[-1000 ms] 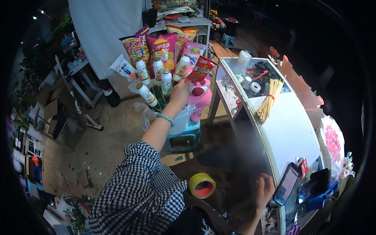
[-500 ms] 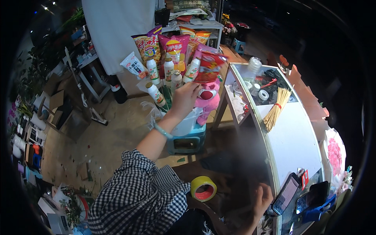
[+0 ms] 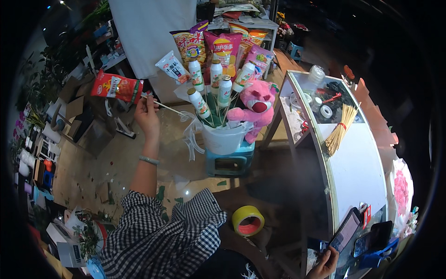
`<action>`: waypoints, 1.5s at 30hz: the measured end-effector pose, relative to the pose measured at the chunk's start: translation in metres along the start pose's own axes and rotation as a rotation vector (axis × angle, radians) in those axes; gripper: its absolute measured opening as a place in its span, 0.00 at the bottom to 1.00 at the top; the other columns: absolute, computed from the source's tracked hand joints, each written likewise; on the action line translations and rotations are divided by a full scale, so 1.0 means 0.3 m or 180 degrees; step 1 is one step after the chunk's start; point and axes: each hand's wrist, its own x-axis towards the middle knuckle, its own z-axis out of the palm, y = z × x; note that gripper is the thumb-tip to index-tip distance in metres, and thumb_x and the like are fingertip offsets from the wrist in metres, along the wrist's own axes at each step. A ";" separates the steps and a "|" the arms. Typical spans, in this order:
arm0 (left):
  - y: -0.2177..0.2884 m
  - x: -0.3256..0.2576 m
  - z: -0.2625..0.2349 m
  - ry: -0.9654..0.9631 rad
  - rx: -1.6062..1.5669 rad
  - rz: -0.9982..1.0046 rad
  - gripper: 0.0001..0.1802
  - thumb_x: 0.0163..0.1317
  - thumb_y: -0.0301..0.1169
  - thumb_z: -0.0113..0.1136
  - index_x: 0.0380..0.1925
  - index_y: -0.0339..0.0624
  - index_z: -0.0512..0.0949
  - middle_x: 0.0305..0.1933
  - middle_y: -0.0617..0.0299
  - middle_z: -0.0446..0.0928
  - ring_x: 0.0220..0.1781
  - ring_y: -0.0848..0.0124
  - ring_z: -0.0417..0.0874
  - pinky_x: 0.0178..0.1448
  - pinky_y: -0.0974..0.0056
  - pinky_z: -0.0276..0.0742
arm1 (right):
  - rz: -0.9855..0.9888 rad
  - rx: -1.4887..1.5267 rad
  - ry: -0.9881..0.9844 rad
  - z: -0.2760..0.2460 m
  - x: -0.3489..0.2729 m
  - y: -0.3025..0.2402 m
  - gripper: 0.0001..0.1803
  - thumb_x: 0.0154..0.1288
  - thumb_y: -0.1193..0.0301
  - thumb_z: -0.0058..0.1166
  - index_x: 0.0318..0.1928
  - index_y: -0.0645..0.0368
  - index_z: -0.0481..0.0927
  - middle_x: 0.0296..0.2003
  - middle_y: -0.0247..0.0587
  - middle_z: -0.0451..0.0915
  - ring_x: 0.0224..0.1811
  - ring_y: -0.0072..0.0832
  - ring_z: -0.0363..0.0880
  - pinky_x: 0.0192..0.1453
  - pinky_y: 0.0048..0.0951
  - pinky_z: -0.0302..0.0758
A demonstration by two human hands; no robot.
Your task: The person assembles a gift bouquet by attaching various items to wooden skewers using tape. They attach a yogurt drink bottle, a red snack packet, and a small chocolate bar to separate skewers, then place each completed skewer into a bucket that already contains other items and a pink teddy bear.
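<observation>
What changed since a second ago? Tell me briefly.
The left hand pulled the red snack packet on its stick out of the bouquet and swung it away to the left, uncovering the pink plush toy. The right hand stayed at the phone.

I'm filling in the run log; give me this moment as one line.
left hand: holds skewer with red snack pack | right hand: on phone | snack bouquet in bucket on stool

Stool (image 3: 230, 162) under white bucket (image 3: 226, 138)
</observation>
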 end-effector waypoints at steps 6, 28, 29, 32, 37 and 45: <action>-0.197 -0.058 0.148 -0.0319 -0.0155 -0.0277 0.10 0.67 0.33 0.53 0.32 0.36 0.76 0.25 0.68 0.74 0.26 0.84 0.72 0.29 0.76 0.67 | -0.0069 -0.0063 0.0092 0.004 -0.008 -0.004 0.08 0.67 0.74 0.53 0.40 0.67 0.79 0.30 0.41 0.79 0.27 0.23 0.75 0.31 0.21 0.74; -0.425 -0.262 0.248 -0.0982 0.0323 -0.0302 0.13 0.57 0.17 0.54 0.44 0.33 0.76 0.34 0.61 0.80 0.36 0.76 0.79 0.43 0.70 0.74 | 0.0272 -0.0289 0.0017 0.047 0.004 0.005 0.08 0.66 0.73 0.53 0.40 0.66 0.80 0.28 0.38 0.79 0.26 0.20 0.73 0.30 0.22 0.71; -0.430 -0.274 0.250 -0.0967 0.0255 -0.0404 0.13 0.57 0.18 0.54 0.43 0.34 0.77 0.33 0.59 0.81 0.35 0.75 0.80 0.43 0.69 0.74 | 0.0207 -0.0321 0.0021 0.047 0.005 0.007 0.08 0.66 0.73 0.53 0.40 0.66 0.80 0.28 0.38 0.80 0.26 0.20 0.73 0.29 0.22 0.71; -0.444 -0.317 0.257 -0.1013 -0.0089 -0.0467 0.13 0.56 0.16 0.53 0.41 0.34 0.77 0.33 0.59 0.81 0.37 0.74 0.81 0.43 0.68 0.74 | 0.0089 -0.0367 0.0074 0.044 0.007 0.012 0.08 0.67 0.73 0.53 0.40 0.66 0.80 0.28 0.38 0.80 0.25 0.20 0.72 0.28 0.22 0.71; -0.481 -0.357 0.245 -0.1030 0.0113 -0.0575 0.14 0.54 0.13 0.53 0.41 0.33 0.76 0.35 0.58 0.81 0.38 0.74 0.81 0.45 0.68 0.74 | 0.0016 -0.0327 0.0147 0.026 0.005 0.020 0.08 0.67 0.73 0.53 0.40 0.66 0.79 0.28 0.38 0.80 0.23 0.21 0.71 0.27 0.22 0.71; -0.478 -0.363 0.234 -0.1243 0.0201 -0.0652 0.16 0.52 0.14 0.56 0.43 0.32 0.76 0.35 0.58 0.81 0.37 0.73 0.81 0.44 0.68 0.75 | 0.0038 -0.0388 0.0217 -0.004 -0.010 0.047 0.09 0.67 0.72 0.53 0.41 0.66 0.79 0.29 0.38 0.79 0.26 0.21 0.73 0.29 0.21 0.71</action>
